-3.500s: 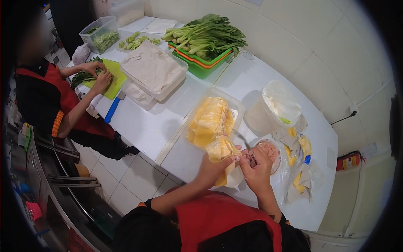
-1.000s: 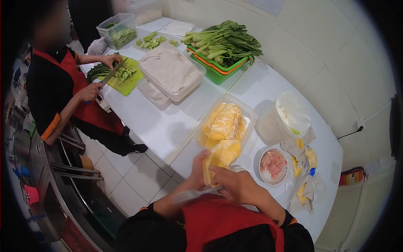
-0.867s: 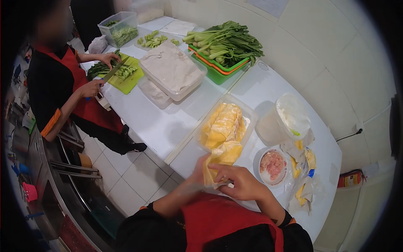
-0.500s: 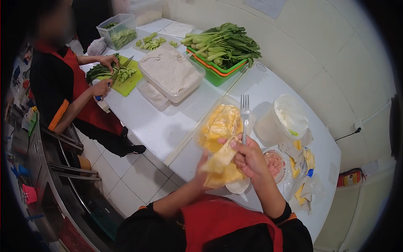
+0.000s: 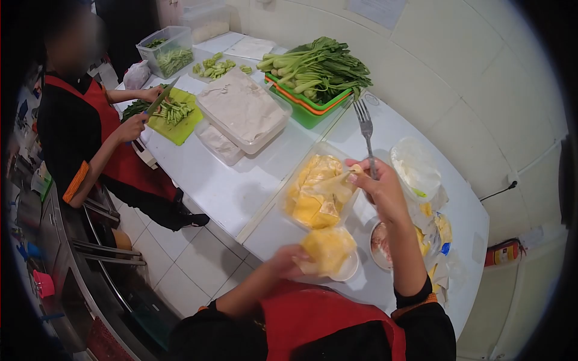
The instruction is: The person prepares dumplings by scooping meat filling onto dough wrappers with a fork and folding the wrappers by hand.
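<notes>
My right hand (image 5: 380, 185) grips a metal fork (image 5: 365, 129), tines up, and pinches the corner of a thin yellow sheet (image 5: 339, 185) lifted over the plastic tub of yellow pieces (image 5: 311, 172). Blurred by motion, my left hand (image 5: 288, 262) holds another floury yellow sheet (image 5: 329, 248) over a small white bowl (image 5: 347, 268). Partly behind my right forearm is a bowl of pink minced filling (image 5: 380, 243).
A co-worker (image 5: 90, 129) at the left holds a knife (image 5: 161, 98) over greens on a green board (image 5: 191, 123). Stacked cloth-topped tubs (image 5: 241, 108), a green basket (image 5: 308, 117) of leafy vegetables, a white bucket (image 5: 416, 168) and torn wrappers (image 5: 442, 228) stand on the table.
My right hand has risen and moved right with the fork and a yellow sheet corner. My left hand has lowered with its own sheet. The co-worker's knife has lifted off the greens.
</notes>
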The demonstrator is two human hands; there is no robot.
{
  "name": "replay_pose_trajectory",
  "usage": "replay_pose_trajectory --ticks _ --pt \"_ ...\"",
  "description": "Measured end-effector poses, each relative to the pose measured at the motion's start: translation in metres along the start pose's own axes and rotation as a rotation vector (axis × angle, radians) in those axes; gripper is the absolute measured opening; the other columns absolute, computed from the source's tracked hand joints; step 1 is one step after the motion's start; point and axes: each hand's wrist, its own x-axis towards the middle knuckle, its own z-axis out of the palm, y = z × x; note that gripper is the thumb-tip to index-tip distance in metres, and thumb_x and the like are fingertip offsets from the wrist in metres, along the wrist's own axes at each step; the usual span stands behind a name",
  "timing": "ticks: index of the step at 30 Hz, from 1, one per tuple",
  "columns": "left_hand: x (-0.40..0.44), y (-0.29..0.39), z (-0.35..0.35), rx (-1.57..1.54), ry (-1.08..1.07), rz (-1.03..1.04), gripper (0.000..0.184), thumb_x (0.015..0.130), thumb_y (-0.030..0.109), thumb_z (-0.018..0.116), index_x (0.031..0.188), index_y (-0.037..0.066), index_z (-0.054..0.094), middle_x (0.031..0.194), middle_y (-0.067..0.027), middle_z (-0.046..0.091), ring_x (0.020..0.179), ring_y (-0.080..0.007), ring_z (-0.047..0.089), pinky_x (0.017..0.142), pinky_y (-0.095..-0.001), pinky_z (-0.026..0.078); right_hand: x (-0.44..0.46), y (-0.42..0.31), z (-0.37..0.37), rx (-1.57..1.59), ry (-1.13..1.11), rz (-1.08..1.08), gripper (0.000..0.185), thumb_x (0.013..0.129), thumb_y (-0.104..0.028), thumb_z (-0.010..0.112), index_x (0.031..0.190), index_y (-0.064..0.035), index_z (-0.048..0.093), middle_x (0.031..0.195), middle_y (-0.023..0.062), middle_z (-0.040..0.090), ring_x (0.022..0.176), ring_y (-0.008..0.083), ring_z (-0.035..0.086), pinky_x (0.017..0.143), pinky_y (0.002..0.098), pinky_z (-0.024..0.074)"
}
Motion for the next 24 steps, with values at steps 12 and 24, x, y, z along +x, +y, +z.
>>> replay_pose_trajectory --ticks 12,24 --pt "-0.069 0.085 0.038 -0.125 -0.382 1.016 0.084 0.082 0.061 0.044 0.14 0.004 0.023 0.147 -0.0188 0.017 0.134 -0.0379 0.018 0.107 -0.058 0.014 -0.007 -0.034 0.012 -0.696 -0.073 -0.229 0.022 0.075 -0.022 0.066 0.083 -0.0041 0.056 0.064 0.0121 0.06 0.056 0.0256 0.057 0.056 0.0349 0.0441" --pt "-0.067 0.071 0.015 -0.224 -0.053 0.934 0.062 0.079 0.035 0.042 0.131 -0.001 0.04 0.134 -0.0204 0.041 0.122 -0.0382 0.041 0.104 -0.0536 0.028 0.009 0.112 0.027 -0.669 0.048 0.059 0.027 0.074 -0.026 0.069 0.079 -0.0041 0.053 0.076 0.0162 0.063 0.07 0.0302 0.062 0.063 0.0364 0.0466"
